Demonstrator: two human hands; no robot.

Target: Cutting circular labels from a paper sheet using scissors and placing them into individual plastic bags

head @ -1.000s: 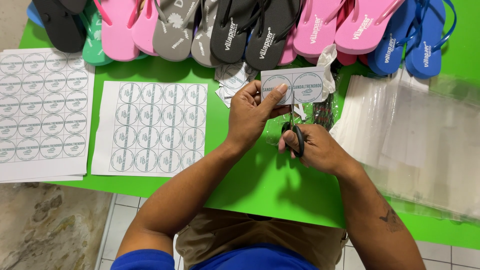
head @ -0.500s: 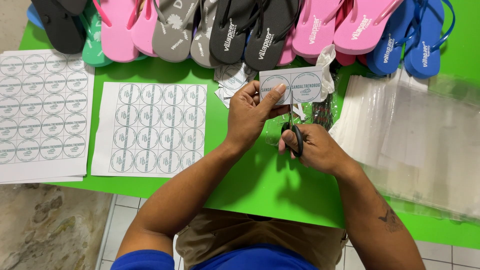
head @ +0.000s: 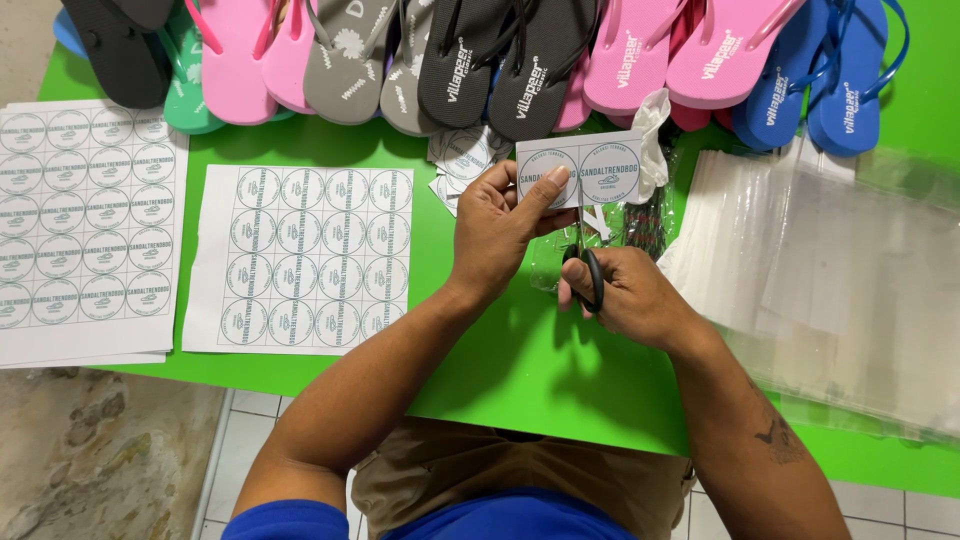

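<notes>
Paper strip (head: pixel 580 172) with two round printed labels, held up over the green table (head: pixel 520 370). Left hand (head: pixel 500 228) pinches it: thumb pressed on the strip's lower left edge, index finger behind the left label, remaining fingers curled under. Left forearm comes in from lower left, wrist straight, palm turned toward the strip.

Right hand (head: pixel 625 295) sits just below the strip, fingers closed through the black handles of the scissors (head: pixel 588 262). Blades point up toward the strip's bottom edge, between the two labels; can't tell if the blades are touching paper. Right forearm enters from lower right, tattoo near the wrist.

Just beyond the fingertips: small pile of cut labels (head: pixel 462 160). Left of the left hand: label sheet (head: pixel 300 260), uncut, flat; further left a stack of label sheets (head: pixel 85 225). Right of the right hand: stack of clear plastic bags (head: pixel 840 280). Far edge of table: row of flip-flops (head: pixel 480 50), pink, grey, black, blue.
</notes>
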